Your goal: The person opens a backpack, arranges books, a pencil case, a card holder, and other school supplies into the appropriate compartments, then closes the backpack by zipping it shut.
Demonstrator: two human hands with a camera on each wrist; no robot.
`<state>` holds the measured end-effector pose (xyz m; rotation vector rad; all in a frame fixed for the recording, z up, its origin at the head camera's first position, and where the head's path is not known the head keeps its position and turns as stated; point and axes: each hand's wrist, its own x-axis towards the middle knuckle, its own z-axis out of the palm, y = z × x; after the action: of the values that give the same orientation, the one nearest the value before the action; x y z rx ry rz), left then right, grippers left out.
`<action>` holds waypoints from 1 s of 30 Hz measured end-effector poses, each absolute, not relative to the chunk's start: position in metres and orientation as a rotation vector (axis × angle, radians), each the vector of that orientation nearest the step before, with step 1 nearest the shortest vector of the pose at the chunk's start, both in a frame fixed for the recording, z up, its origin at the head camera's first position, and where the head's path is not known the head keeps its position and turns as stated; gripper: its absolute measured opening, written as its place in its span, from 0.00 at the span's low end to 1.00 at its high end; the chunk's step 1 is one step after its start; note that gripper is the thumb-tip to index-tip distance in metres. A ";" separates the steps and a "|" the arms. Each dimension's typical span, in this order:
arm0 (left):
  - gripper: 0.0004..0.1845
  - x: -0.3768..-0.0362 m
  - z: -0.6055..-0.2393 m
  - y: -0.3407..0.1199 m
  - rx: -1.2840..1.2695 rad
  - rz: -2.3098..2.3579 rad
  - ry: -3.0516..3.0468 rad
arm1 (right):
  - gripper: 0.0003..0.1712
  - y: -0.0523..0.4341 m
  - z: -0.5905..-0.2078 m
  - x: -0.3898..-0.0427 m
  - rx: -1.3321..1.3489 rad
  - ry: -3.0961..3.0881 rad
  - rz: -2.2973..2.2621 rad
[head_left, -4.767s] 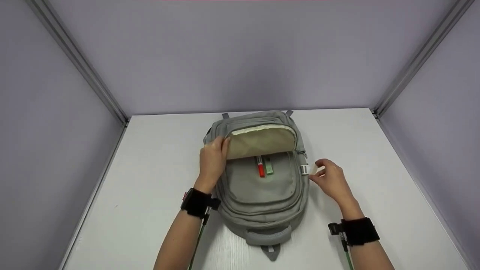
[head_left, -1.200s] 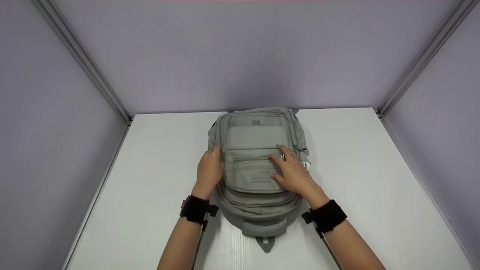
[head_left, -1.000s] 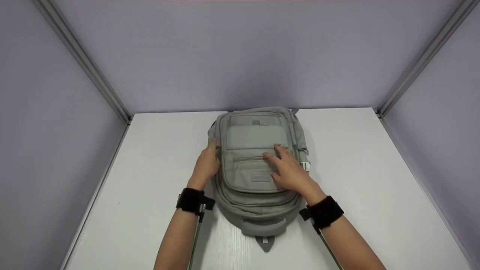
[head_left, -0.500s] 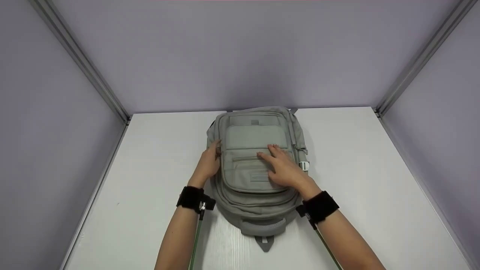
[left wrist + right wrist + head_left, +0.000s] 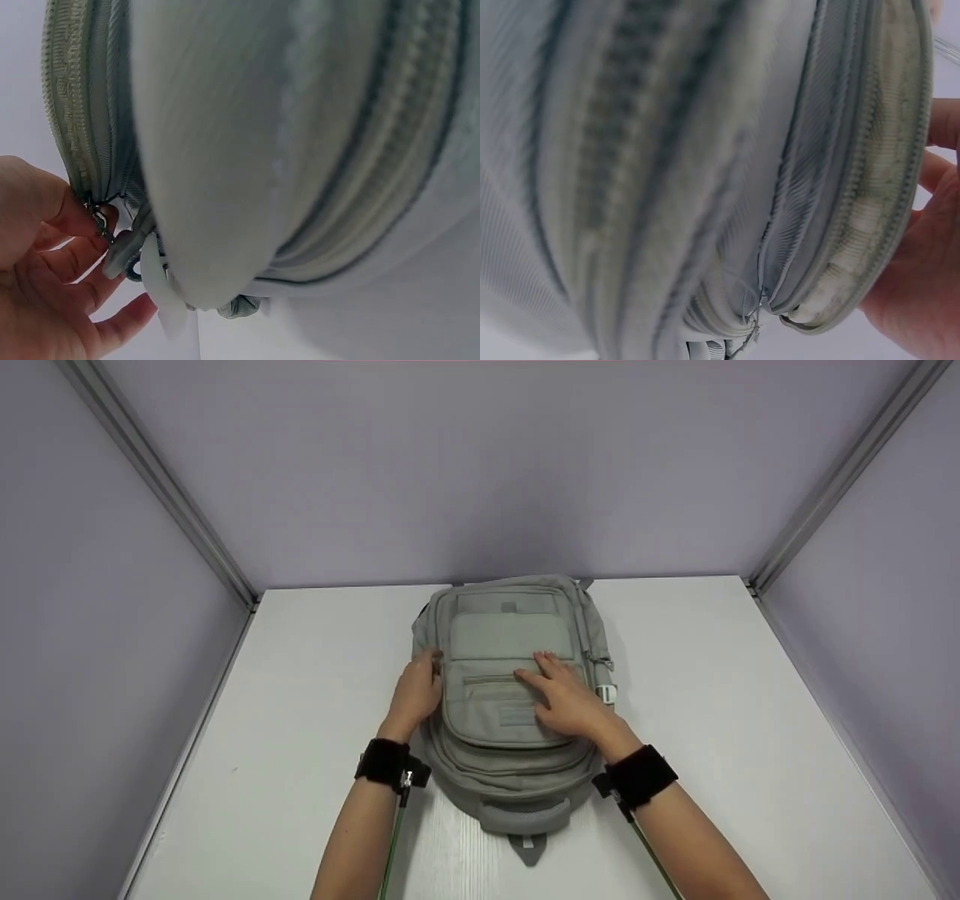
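Observation:
A grey-green backpack (image 5: 511, 634) lies on its back on the white table, its handle (image 5: 525, 817) toward me. At its left side my left hand (image 5: 417, 690) pinches a metal zipper pull (image 5: 100, 219) between thumb and index finger, at the end of an unzipped zipper (image 5: 64, 90). The other fingers are loosely bent below the pull. My right hand (image 5: 566, 697) rests spread on the lowered front flap (image 5: 480, 716). In the right wrist view, the flap's zipper edge (image 5: 885, 202) stands apart from the bag, with the right hand behind it.
A white buckle (image 5: 607, 694) sits at the backpack's right side, just below a dangling zipper pull (image 5: 602, 660). Grey-lilac panels (image 5: 480, 472) enclose the table (image 5: 315, 675) at the back and both sides. A cable runs from each wrist camera.
The lifted flap has come down, covering a red-capped marker and a green item. The right hand moved from beside the bag onto the flap; the left moved to its left-side zipper.

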<state>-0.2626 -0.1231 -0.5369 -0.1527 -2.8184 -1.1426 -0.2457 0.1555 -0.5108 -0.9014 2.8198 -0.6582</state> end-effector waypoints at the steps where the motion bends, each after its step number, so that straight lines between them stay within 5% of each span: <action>1: 0.19 -0.262 -0.537 -0.123 -0.138 -1.130 -2.822 | 0.34 0.156 -0.511 -0.246 -0.901 2.819 -0.658; 15: 0.07 -0.258 -0.536 -0.132 -0.113 -1.130 -2.771 | 0.33 0.157 -0.512 -0.244 -0.918 2.826 -0.634; 30: 0.13 -0.240 -0.538 -0.130 -0.184 -0.998 -2.820 | 0.32 0.156 -0.510 -0.245 -0.917 2.823 -0.595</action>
<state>-0.2402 -0.1302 -0.5376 -0.1838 -2.8196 -0.9976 -0.2455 0.1558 -0.5096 -0.9174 2.8228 -0.5947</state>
